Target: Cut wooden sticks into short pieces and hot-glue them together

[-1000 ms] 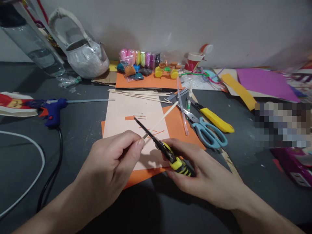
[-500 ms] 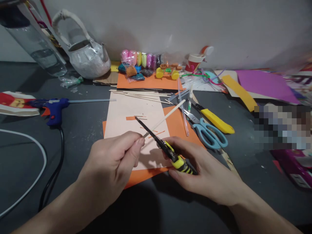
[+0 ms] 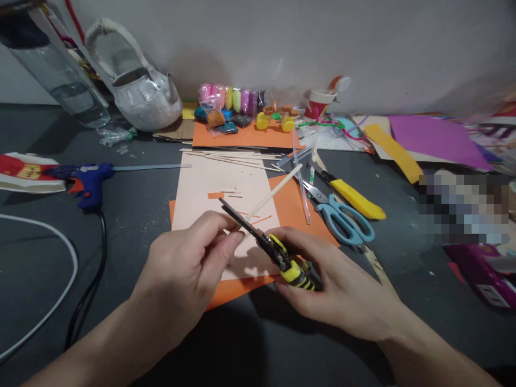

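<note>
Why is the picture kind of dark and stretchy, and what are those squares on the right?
Head view: dim light, with shadows below the left hand and right hand on the table; head view: the bottle leans, perhaps from lens stretch; head view: the squares are a pixelated patch, hiding what's there.

A craft corner on a dark tabletop [image 3: 129, 209] against a pale wall [image 3: 250, 43]
The supplies show it: a blue glue gun [image 3: 92, 183], blue-handled scissors [image 3: 342, 221], a yellow cutter knife [image 3: 357, 199], a yellow-and-black hand tool [image 3: 279, 251], coloured packets [image 3: 237, 100] that look like modelling clay, orange paper [image 3: 298, 201], a purple sheet [image 3: 439, 140] and loose thin sticks [image 3: 221, 152]; a metal kettle [image 3: 149, 107] and a water bottle [image 3: 76, 97] suggest a home, though that is uncertain.
</note>
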The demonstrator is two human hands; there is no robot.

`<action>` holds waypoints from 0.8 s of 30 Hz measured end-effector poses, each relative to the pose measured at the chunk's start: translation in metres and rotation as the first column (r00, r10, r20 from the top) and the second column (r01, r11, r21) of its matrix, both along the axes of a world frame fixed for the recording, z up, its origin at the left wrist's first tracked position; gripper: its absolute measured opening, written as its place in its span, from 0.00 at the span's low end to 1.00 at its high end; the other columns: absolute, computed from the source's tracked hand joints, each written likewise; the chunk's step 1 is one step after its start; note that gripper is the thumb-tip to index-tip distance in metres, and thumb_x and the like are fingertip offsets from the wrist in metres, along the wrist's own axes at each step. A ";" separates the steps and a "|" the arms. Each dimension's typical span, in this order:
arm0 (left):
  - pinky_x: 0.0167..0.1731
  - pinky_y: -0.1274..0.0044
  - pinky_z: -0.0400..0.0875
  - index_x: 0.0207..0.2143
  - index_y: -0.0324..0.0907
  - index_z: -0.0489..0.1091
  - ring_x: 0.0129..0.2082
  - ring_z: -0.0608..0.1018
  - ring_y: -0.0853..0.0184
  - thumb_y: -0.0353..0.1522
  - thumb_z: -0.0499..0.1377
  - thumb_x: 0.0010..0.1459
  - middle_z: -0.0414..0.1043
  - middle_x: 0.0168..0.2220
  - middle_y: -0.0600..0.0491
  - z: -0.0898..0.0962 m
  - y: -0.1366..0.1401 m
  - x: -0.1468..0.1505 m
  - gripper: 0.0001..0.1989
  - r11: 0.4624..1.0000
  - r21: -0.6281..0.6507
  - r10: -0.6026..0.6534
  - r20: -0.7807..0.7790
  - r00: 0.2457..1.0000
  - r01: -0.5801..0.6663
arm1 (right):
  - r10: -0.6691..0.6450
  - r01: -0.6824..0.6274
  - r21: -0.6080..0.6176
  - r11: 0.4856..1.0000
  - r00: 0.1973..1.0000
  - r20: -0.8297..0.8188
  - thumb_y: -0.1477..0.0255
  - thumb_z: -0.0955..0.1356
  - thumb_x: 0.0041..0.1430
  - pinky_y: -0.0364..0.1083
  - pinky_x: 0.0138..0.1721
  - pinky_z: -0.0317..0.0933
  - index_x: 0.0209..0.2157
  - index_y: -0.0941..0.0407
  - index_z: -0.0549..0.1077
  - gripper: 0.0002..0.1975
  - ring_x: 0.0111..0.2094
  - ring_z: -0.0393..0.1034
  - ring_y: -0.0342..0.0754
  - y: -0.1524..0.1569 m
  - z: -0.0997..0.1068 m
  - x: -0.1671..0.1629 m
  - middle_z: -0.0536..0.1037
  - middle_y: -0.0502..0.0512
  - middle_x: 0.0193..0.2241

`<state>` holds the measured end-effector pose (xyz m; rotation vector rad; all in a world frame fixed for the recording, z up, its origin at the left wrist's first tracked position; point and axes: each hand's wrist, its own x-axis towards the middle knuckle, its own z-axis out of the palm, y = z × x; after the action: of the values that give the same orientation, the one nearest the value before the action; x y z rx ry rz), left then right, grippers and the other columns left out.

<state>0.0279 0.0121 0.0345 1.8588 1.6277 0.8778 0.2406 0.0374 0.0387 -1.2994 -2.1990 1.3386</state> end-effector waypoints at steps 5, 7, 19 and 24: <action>0.18 0.80 0.59 0.32 0.44 0.69 0.17 0.73 0.72 0.29 0.52 0.64 0.72 0.20 0.60 0.001 0.000 -0.002 0.09 0.989 0.141 -0.031 -0.141 0.990 0.051 | 0.005 -0.005 -0.037 0.999 1.000 -0.016 0.74 0.68 0.53 0.40 0.31 0.64 0.44 0.53 0.70 0.15 0.31 0.70 0.44 0.001 -0.001 -0.001 0.77 0.49 0.35; 0.19 0.80 0.61 0.31 0.44 0.68 0.18 0.74 0.73 0.29 0.52 0.65 0.72 0.20 0.60 0.001 -0.001 -0.003 0.09 0.994 0.096 -0.036 -0.091 0.995 0.045 | 0.003 -0.004 -0.052 0.999 1.000 -0.020 0.74 0.68 0.53 0.40 0.31 0.65 0.45 0.54 0.70 0.16 0.32 0.70 0.45 0.001 0.000 -0.001 0.77 0.50 0.35; 0.11 0.85 0.62 0.31 0.42 0.71 0.10 0.69 0.76 0.34 0.54 0.64 0.70 0.17 0.60 0.005 0.001 0.003 0.10 0.896 -0.429 0.183 0.590 0.786 0.114 | 0.022 -0.023 -0.050 0.998 1.000 -0.017 0.72 0.68 0.55 0.41 0.28 0.63 0.43 0.55 0.70 0.12 0.33 0.71 0.47 0.000 -0.001 -0.001 0.78 0.53 0.36; 0.17 0.83 0.67 0.32 0.43 0.72 0.16 0.74 0.73 0.34 0.56 0.63 0.73 0.19 0.59 0.000 0.001 0.002 0.07 0.960 -0.277 0.090 0.420 0.903 0.033 | 0.013 -0.013 -0.056 0.998 1.000 0.000 0.73 0.68 0.54 0.41 0.30 0.64 0.43 0.55 0.69 0.13 0.33 0.71 0.46 -0.001 -0.001 -0.001 0.77 0.51 0.35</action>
<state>0.0298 0.0126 0.0344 1.3364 1.4161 0.9374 0.2400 0.0362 0.0381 -1.3073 -2.1884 1.4143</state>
